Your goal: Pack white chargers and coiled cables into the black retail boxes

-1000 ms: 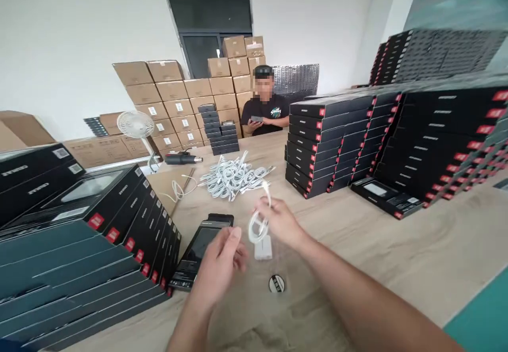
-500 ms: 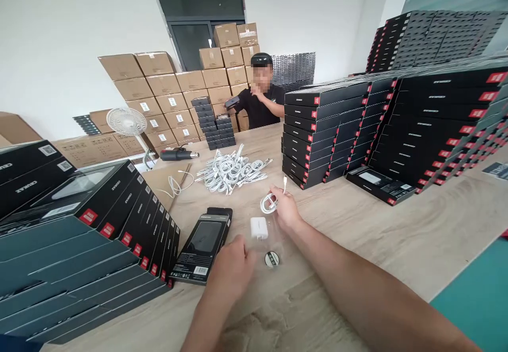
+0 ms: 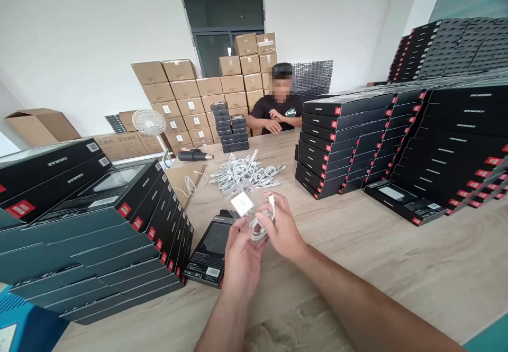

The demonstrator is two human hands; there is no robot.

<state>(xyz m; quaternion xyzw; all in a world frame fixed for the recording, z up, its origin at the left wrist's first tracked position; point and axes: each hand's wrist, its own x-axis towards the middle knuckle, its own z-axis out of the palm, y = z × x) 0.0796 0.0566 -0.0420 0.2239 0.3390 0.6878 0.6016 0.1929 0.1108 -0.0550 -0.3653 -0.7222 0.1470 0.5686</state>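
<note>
My left hand (image 3: 241, 243) grips a clear plastic tray (image 3: 227, 202) from below, lifted off the table. A white charger plug (image 3: 242, 204) sits in the tray's far part. My right hand (image 3: 282, 226) holds a coiled white cable (image 3: 260, 229) against the tray's near part, its connector end sticking up by the fingers. Whether the coil is fully inside the tray cannot be made out. Just left of my hands, an opened black box (image 3: 210, 249) with a window lies flat on the table, partly covered by my left hand.
A heap of white cables (image 3: 246, 172) lies beyond my hands. Stacks of black boxes stand left (image 3: 130, 235) and right (image 3: 329, 145). A heat gun (image 3: 194, 154) and a fan (image 3: 148, 123) are at the back left. Across the table (image 3: 357, 267) sits a person (image 3: 278, 111).
The tray with the charger plug has been lifted from the table into my left hand. My right hand has brought the coiled cable to it. The person opposite has lowered their arms.
</note>
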